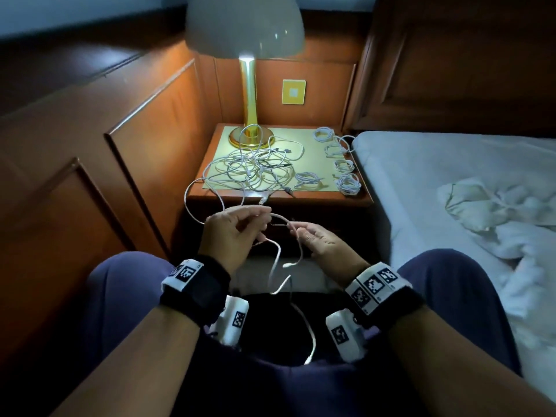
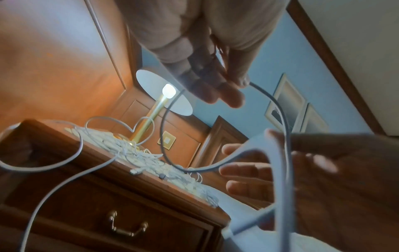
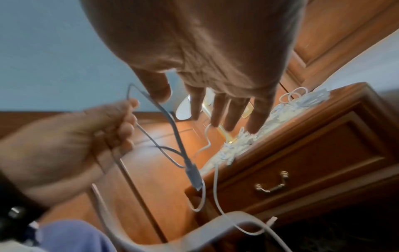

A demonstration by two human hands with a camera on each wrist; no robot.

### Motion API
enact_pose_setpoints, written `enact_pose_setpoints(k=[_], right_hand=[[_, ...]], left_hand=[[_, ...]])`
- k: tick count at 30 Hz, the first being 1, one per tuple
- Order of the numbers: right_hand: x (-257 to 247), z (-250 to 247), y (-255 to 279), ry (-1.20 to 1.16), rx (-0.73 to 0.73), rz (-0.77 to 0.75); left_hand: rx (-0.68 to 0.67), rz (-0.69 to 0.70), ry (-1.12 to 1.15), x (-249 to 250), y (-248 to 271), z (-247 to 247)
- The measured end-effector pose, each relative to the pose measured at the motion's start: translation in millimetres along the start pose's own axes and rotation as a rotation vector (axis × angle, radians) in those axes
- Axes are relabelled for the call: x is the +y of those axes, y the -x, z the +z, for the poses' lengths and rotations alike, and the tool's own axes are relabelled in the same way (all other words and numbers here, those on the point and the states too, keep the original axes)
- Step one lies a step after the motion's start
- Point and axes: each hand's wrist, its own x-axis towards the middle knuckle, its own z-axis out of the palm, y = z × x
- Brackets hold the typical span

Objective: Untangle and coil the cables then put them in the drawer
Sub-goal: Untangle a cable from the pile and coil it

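Observation:
A white cable [image 1: 281, 218] arcs between my two hands above my lap. My left hand [image 1: 258, 218] pinches it with thumb and curled fingers. My right hand [image 1: 296, 233] holds it between thumb and forefinger, its other fingers [image 3: 231, 116] stretched out. The cable's slack hangs to my lap, and one plug end [image 3: 193, 175] dangles in the right wrist view. A tangle of white cables [image 1: 252, 167] lies on the nightstand [image 1: 316, 195], with one strand looping over its front edge. Several coiled cables [image 1: 344, 165] sit along its right side. The drawer [image 2: 86, 213], with a brass handle [image 3: 272, 184], is closed.
A brass lamp [image 1: 249, 115] with a white shade stands lit at the back of the nightstand. A bed [image 1: 451, 182] with white sheets lies close on the right. Wood wall panelling [image 1: 105, 145] runs along the left. My knees in blue trousers [image 1: 126, 284] flank the hanging cable.

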Motion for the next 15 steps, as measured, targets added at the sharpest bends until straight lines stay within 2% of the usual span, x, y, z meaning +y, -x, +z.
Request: enact_pose_setpoints(k=[3, 6, 8, 11, 13, 15], right_hand=[[-11.0, 3.2, 7.1, -0.241, -0.127, 0.027], [-2.1, 3.3, 11.7, -0.419, -0.122, 0.023], [0.6, -2.7, 13.4, -0.464, -0.051, 0.053], [0.4, -20.6, 7.7, -0.687, 0.047, 0.065], [2.3, -35.2, 2.6, -0.854, 0.104, 0.087], [4.5, -50.9, -0.5, -1.008, 0.234, 0.102]], left_hand=[[0.075, 0.147, -0.207, -3.9, -7.8, -5.8], [0.106, 0.222, -0.366, -24.7, -4.3, -3.3], [0.071, 0.148, -0.312, -39.7, 0.1, 0.4], [0.072, -0.075, -0.121, -47.6, -5.8, 4.2], [0.102, -0.132, -0.068, -51.6, -13.1, 3.4], [0.124, -0.171, -0.057, -58.0, -19.2, 1.9]])
